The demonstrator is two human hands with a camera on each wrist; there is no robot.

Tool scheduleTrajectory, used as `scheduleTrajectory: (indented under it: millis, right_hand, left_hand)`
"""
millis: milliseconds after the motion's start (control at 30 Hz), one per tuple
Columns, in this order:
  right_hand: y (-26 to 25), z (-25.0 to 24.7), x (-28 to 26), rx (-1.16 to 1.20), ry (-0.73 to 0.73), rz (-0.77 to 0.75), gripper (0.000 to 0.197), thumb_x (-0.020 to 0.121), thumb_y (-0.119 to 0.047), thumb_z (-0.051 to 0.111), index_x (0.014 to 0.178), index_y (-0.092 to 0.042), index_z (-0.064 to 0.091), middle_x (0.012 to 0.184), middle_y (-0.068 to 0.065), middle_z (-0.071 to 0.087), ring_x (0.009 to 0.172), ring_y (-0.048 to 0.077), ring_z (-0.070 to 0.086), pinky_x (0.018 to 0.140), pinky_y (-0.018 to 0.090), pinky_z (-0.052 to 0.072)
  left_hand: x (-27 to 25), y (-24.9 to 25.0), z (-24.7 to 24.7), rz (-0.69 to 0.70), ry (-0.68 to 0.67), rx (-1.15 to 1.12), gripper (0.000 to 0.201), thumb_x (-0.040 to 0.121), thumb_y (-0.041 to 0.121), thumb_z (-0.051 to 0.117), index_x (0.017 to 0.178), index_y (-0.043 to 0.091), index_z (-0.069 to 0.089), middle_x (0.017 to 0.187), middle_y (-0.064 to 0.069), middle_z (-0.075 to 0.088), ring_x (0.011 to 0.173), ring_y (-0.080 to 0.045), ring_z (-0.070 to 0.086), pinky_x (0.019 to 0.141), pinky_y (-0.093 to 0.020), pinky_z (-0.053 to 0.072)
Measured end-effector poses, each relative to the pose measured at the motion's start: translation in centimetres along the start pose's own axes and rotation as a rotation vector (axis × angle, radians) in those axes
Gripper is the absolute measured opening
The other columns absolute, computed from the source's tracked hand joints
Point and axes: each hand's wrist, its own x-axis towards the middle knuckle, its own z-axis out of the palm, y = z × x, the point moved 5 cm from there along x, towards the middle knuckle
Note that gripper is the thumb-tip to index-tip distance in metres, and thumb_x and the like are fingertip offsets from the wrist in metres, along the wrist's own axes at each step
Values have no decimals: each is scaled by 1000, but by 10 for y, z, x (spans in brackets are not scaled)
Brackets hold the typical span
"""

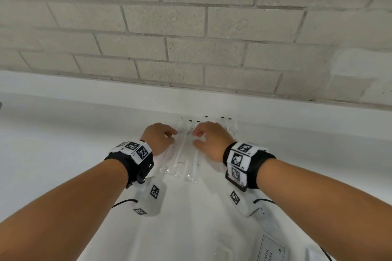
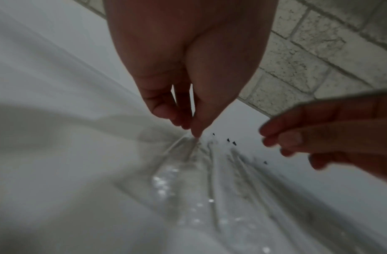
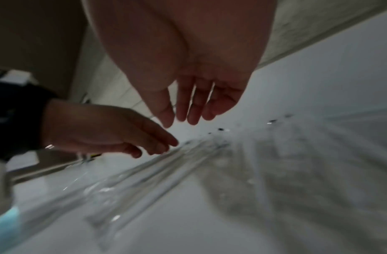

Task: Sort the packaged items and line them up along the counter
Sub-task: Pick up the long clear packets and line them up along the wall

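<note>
White counter (image 1: 63,154) below a brick wall (image 1: 191,27). Clear packets (image 1: 186,161) bunched mid-counter, near the wall (contents blurred). Left hand (image 1: 158,139) pinching one packet's top edge; right hand (image 1: 209,140) relaxed above the pile, holding nothing. Separating step, likely; next, drawing that packet sideways without dragging its neighbours.
</note>
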Motion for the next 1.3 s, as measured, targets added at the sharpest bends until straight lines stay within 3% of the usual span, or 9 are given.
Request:
scheduleTrajectory:
  millis: [100, 200, 367, 433, 533, 667, 800, 967, 1300]
  right_hand:
    - [-26, 34, 1, -276, -211, -140, 45, 93, -38, 50, 135, -23, 49, 136, 4, 48, 127, 25, 39, 106, 41, 37]
    - [-28, 53, 9, -426, -253, -125, 56, 92, -42, 47, 142, -17, 41, 146, 7, 39, 133, 29, 33, 109, 42, 30]
    - [-28, 60, 22, -436, -273, -127, 59, 92, -41, 48, 145, -16, 38, 152, 6, 34, 141, 27, 28, 119, 44, 10]
    - [-29, 59, 28, -402, -277, -125, 61, 92, -39, 50, 145, -14, 36, 152, 7, 34, 141, 25, 30, 119, 43, 9]
    - [-28, 55, 33, -354, -245, -109, 66, 91, -42, 54, 145, -10, 35, 153, 8, 29, 142, 26, 28, 119, 41, 9]
    - [-19, 54, 35, -417, -250, -77, 71, 88, -55, 48, 144, -13, 36, 155, 7, 28, 143, 27, 25, 121, 46, 4]
    - [-17, 55, 36, -450, -290, -83, 70, 90, -54, 46, 148, -17, 31, 158, 5, 24, 146, 25, 18, 120, 50, -5]
    - [-19, 56, 40, -420, -286, -74, 71, 90, -54, 46, 148, -17, 30, 157, 3, 26, 147, 25, 17, 119, 50, -7]
    - [-20, 55, 45, -337, -280, -86, 68, 89, -47, 51, 145, -13, 33, 152, 6, 34, 142, 24, 29, 121, 40, 5]
  left_hand:
    - [-5, -2, -2, 33, -45, 115, 33, 94, 20, 51, 123, 24, 66, 123, -2, 63, 114, -19, 60, 96, -22, 41]
    - [-6, -4, -6, 17, -25, 118, 34, 96, 20, 49, 126, 20, 64, 128, -4, 62, 119, -22, 58, 100, -23, 40]
    - [-2, -6, -10, 21, -16, 74, 38, 90, 31, 61, 125, 17, 63, 124, -2, 61, 112, -20, 60, 95, -23, 41]
    - [-1, -8, -11, 36, -45, 85, 43, 88, 30, 64, 130, 19, 58, 122, -1, 61, 108, -19, 60, 94, -22, 41]
    - [2, -9, -17, 15, -51, 129, 42, 91, 23, 59, 132, 17, 58, 129, -2, 59, 116, -22, 58, 101, -26, 42]
    - [5, -14, -22, -39, -23, 131, 41, 90, 20, 60, 131, 16, 59, 133, -1, 58, 122, -21, 55, 104, -26, 41]
    - [9, -14, -23, -68, -6, 94, 42, 89, 20, 60, 131, 15, 59, 132, 0, 60, 120, -20, 57, 103, -26, 42]
    - [12, -11, -23, -96, -5, 123, 42, 92, 23, 57, 134, 15, 56, 135, -2, 57, 124, -21, 54, 103, -26, 41]
    - [18, -17, -25, -112, -4, 122, 41, 93, 19, 57, 134, 14, 57, 135, -4, 56, 123, -24, 54, 101, -31, 47]
